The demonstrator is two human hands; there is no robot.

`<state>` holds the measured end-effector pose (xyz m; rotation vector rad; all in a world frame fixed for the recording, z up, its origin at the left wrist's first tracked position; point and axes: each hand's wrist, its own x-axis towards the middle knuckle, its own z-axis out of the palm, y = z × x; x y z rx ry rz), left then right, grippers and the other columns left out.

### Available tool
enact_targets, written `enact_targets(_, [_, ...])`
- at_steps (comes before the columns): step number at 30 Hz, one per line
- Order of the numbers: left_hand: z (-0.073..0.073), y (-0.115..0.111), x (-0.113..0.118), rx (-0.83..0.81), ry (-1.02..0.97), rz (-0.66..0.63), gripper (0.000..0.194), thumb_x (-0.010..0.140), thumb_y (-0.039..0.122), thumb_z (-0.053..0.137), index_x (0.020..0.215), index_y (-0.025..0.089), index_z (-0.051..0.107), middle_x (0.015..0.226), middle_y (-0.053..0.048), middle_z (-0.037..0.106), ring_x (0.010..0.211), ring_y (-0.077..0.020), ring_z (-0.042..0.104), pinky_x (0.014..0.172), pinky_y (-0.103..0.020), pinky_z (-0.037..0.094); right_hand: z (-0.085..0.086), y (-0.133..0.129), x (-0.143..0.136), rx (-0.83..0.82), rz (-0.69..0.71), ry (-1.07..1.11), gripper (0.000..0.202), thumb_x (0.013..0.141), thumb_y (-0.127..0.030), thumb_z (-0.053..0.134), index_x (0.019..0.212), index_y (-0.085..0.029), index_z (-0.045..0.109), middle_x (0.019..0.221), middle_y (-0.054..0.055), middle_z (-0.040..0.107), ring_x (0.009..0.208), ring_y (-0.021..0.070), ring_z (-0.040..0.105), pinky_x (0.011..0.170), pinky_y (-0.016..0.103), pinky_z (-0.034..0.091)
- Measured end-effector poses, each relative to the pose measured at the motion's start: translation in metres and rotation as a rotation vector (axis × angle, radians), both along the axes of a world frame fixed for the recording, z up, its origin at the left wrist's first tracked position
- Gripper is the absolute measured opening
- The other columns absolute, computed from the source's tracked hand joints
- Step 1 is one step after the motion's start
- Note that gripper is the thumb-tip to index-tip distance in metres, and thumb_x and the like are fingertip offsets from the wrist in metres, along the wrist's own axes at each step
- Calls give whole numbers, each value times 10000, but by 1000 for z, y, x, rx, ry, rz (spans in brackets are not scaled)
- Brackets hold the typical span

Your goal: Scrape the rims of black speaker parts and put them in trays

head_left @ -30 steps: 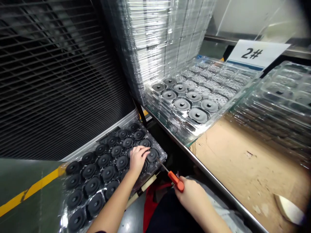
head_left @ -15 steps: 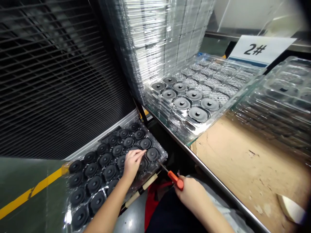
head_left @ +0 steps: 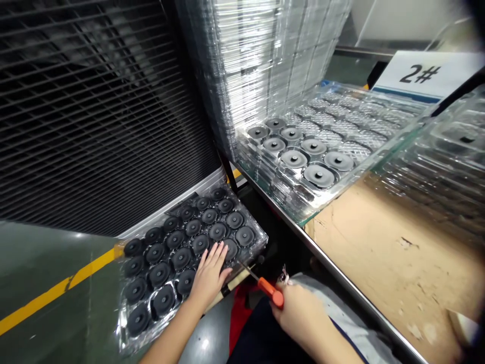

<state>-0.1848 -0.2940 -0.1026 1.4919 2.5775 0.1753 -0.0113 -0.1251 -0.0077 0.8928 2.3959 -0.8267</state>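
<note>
Two hands in view. Left hand (head_left: pixel 209 277): fingers spread flat, palm down, resting on the near edge of a clear blister tray (head_left: pixel 253 250) filled with black round parts (head_left: pixel 182 258); nothing gripped. Right hand (head_left: pixel 299 314): fist closed around the orange handle of a screwdriver (head_left: pixel 270 291), its thin shaft pointing toward the left hand and the tray's near corner. Beyond the right hand, on the table (head_left: pixel 379 263), a second tray (head_left: pixel 341 177) holds grey discs (head_left: pixel 319 175).
</note>
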Motion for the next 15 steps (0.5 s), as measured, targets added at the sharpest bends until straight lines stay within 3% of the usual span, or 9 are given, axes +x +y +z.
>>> enact_targets(5, [1,6,-11,12,61,106,553,906,391,275,1398,173,151,1459,-47,204,1347,-202,136,1086,-442,188,10,2,2,-16,-29,26,203,766,-265,458,872,-249,630,770,52,663,728,250,637,578,282,390])
enact_targets(9, [-7,18,-32,31,101,200,593,902,430,271,1395,125,147,1457,-117,194,1346,-253,121,1069,-492,179,19,3,2,-13,-50,52,204,780,-290,461,896,-257,625,779,43,662,742,232,634,588,271,383])
enact_targets(15, [-16,25,-43,35,82,183,572,887,436,342,1372,155,226,1418,-134,294,1321,-269,205,1052,-524,189,19,2,1,-10,-40,15,170,779,-285,472,846,-251,624,770,48,659,725,240,633,568,272,362])
